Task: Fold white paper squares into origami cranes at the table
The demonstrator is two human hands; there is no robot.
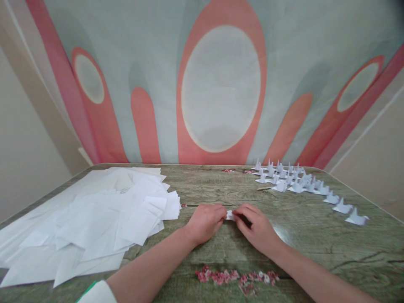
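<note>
A small folded piece of white paper (pixel 230 215) sits between my two hands, low over the middle of the table. My left hand (pixel 206 222) grips its left end, the fingers curled and closed. At the right end, my right hand (pixel 254 227) pinches the paper between thumb and fingers. The fingers cover much of the paper, so its folded shape is partly hidden. Toward the back right stand several white folded paper birds (pixel 298 185), some grouped close together and others in a row running toward the right edge.
A wide, loose pile of white paper sheets (pixel 91 219) covers the table's left side. The wood-grain table (pixel 217 252) carries a pink flower pattern (pixel 236 276) near me. Behind it hangs a grey-green backdrop with coral shapes (pixel 164 63).
</note>
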